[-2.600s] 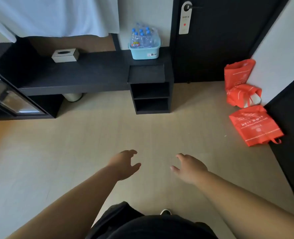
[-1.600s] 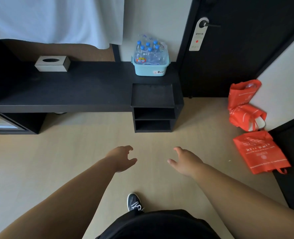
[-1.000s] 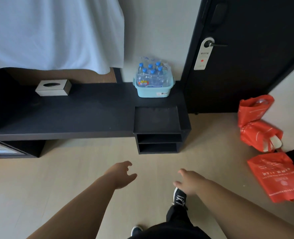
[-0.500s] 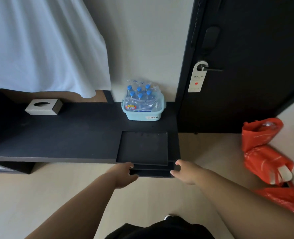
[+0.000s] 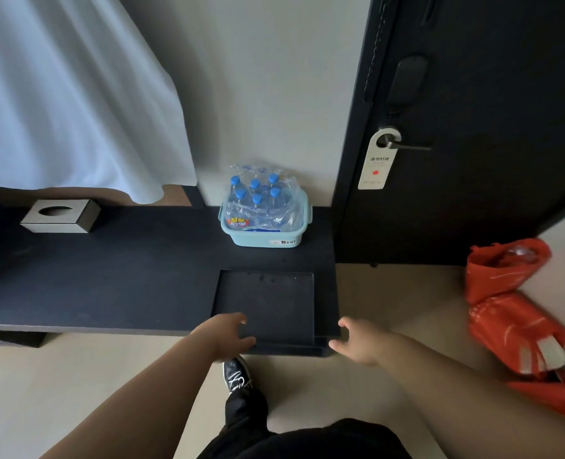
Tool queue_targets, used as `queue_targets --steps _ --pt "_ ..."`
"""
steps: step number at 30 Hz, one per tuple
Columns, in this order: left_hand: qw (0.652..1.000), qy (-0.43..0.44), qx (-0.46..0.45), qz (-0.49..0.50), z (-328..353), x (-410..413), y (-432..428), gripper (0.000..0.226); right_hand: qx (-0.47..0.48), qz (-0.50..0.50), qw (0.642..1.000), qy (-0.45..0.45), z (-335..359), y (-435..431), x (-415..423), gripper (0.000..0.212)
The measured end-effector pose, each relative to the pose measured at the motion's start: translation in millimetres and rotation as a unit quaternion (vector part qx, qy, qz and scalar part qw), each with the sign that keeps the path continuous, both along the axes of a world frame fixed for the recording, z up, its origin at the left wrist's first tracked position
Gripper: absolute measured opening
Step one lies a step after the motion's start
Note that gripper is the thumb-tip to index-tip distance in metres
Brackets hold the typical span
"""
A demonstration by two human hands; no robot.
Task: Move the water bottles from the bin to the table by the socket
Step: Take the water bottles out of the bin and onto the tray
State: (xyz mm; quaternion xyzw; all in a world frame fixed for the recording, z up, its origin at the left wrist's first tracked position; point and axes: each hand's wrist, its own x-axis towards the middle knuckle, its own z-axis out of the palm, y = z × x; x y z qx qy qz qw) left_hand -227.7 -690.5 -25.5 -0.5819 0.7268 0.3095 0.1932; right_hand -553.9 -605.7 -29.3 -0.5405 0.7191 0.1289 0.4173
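Ahead, dark counter (image 5: 109, 276) with shrink-wrapped, seemingly six, water bottles (image 5: 261, 200) in pale-blue bin (image 5: 264, 238); both grips spread, empty.

Door hanger (image 5: 378, 160) on the handle: Chinese line "请勿打扰" above a red dot; small print below not legible. Bin (image 5: 264, 234) front sticker: "Bear". Bottle pack label (image 5: 239, 221): colourful, unreadable.

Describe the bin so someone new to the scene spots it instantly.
Find the long black desk beside the dark door. At its back right corner, against the wall, sits the bin: a pale blue plastic tub, the only container holding shrink-wrapped water bottles with blue caps.
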Motion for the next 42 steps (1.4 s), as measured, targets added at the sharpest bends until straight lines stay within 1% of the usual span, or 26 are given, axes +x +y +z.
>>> queue_targets --steps 4,9,13,15,18,23,28,31,34,37,40,42 --pt "1.0 0.002 -0.001 -0.009 -4 3 -43 0.07 -0.004 -0.012 1.0 -0.008 -1 -37 -1 0.078" --pt "0.999 0.017 -0.017 -0.023 -4 3 -113 0.067 -0.002 -0.032 0.999 0.007 2 -85 2 0.077" --pt "0.998 0.047 -0.023 -0.023 -5 9 -165 0.066 0.001 -0.035 0.999 0.013 8 -131 17 0.077" --pt "0.998 0.064 -0.02 -0.011 -8 16 -191 0.065 -0.008 -0.038 0.999 0.011 10 -157 30 0.077" --pt "0.996 0.088 -0.005 0.032 -14 33 -229 0.062 -0.023 -0.044 0.999 0.011 9 -199 54 0.077" --pt "0.994 0.087 -0.012 0.061 -27 62 -288 0.058 -0.05 -0.047 0.998 0.003 -1 -251 85 0.072" --pt "0.989 0.106 -0.036 0.096 -21 55 -322 0.056 -0.072 -0.037 0.997 0.007 -9 -288 94 0.064" --pt "0.985 0.123 -0.045 0.11 -14 38 -336 0.052 -0.117 -0.029 0.993 0.018 -9 -317 93 0.051" --pt "0.982 0.122 -0.057 0.135 -8 21 -347 0.052 -0.161 -0.017 0.986 0.027 -5 -348 94 0.046" --pt "0.982 0.114 -0.083 0.123 -9 5 -358 0.053 -0.174 -0.005 0.984 0.023 -4 -376 98 0.039" --pt "0.983 0.111 -0.108 0.097 -13 -9 -370 0.055 -0.173 -0.003 0.985 0.021 -8 -399 100 0.043" --pt "0.982 0.115 -0.107 0.107 -20 -19 -379 0.057 -0.162 -0.002 0.987 0.018 -14 -408 104 0.05"
